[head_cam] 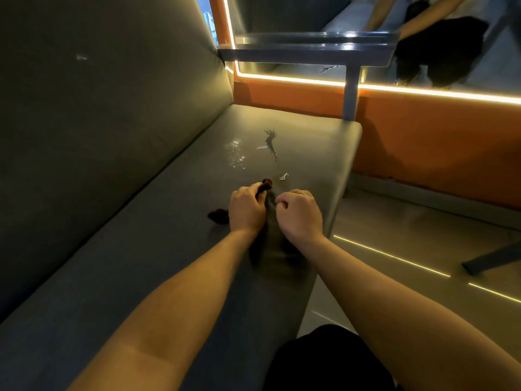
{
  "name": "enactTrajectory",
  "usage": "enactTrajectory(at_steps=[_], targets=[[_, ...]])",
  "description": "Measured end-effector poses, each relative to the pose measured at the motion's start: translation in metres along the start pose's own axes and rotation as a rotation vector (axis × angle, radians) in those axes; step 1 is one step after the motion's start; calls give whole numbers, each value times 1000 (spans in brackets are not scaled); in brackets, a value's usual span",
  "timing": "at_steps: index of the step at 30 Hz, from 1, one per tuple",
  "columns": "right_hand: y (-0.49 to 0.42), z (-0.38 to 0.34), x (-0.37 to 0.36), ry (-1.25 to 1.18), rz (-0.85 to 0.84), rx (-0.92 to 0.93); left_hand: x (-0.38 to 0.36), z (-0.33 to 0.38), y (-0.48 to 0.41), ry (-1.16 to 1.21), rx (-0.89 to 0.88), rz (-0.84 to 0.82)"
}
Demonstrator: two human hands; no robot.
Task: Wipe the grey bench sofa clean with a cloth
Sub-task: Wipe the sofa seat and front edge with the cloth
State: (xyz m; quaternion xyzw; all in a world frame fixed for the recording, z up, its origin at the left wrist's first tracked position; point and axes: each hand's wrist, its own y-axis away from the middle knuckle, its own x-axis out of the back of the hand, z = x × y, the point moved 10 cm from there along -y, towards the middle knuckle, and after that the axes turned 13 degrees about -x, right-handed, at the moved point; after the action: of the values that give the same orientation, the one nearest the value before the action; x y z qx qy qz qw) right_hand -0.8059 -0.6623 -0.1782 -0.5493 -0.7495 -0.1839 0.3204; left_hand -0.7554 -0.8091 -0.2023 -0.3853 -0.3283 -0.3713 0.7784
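Note:
The grey bench sofa (158,249) runs from the near left to the far middle, with its backrest on the left. My left hand (246,208) grips a dark reddish-brown cloth (218,215) on the seat; cloth ends stick out at both sides of the fist. Just to the right, my right hand (298,215) rests on the seat with curled fingers, and I cannot make out anything in it. Beyond the hands lie a dark spill (270,142), wet droplets (235,156) and two small white scraps (284,176).
The seat's front edge (335,210) drops to a pale floor (408,249) on the right. A grey metal armrest frame (351,88) stands at the sofa's far end before an orange wall with lit strips. A dark table foot (490,261) sits on the floor.

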Motion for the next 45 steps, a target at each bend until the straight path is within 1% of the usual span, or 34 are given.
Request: enactTrajectory(at_steps=[2, 3, 4, 7, 11, 13, 15, 16, 17, 19, 21, 23, 27, 32, 34, 36, 38, 41, 42, 43, 44, 45], targets=[[-1, 17, 13, 115, 59, -33, -8, 15, -1, 16, -7, 4], [-2, 31, 16, 133, 52, -53, -12, 23, -2, 24, -11, 1], [-2, 46, 16, 110, 22, -72, -18, 31, -3, 36, -26, -5], [3, 80, 13, -73, -79, -85, -39, 67, -3, 80, -106, -60], [8, 87, 20, -254, -76, -63, -50, 96, 6, 136, -184, -129], [7, 88, 20, -303, -94, -96, -45, 97, 8, 161, -250, -180], [5, 91, 14, -280, -129, -140, -32, 87, 6, 111, -318, -193], [4, 92, 12, -257, -138, -154, -23, 74, 1, 62, -316, -143], [2, 92, 11, -239, -141, -160, -13, 55, -4, 6, -275, -74], [1, 90, 8, -224, -149, -167, 4, 17, -8, -80, -100, 27], [3, 89, 6, -209, -153, -174, 1, 6, -2, -119, 44, 14], [4, 90, 6, -197, -160, -172, -12, 18, 4, -133, 43, -26], [4, 93, 7, -231, -220, -193, -22, 41, 10, -109, 0, -25], [11, 97, 18, -411, -266, -317, -36, 73, 25, 26, -79, -74], [19, 102, 27, -469, -233, -328, -43, 86, 32, 83, -105, -107], [27, 106, 33, -587, -187, -332, -48, 97, 37, 170, -119, -152], [36, 107, 35, -749, -157, -345, -51, 109, 41, 357, -84, -192], [42, 112, 43, -894, -33, -393, -67, 131, 48, 711, 58, -375], [43, 114, 48, -915, 0, -405, -73, 134, 49, 815, 96, -417], [42, 117, 54, -898, 44, -405, -74, 135, 47, 871, 108, -418], [40, 121, 60, -847, 97, -400, -72, 131, 43, 886, 109, -384], [38, 125, 66, -781, 145, -400, -67, 123, 37, 829, 88, -319]])
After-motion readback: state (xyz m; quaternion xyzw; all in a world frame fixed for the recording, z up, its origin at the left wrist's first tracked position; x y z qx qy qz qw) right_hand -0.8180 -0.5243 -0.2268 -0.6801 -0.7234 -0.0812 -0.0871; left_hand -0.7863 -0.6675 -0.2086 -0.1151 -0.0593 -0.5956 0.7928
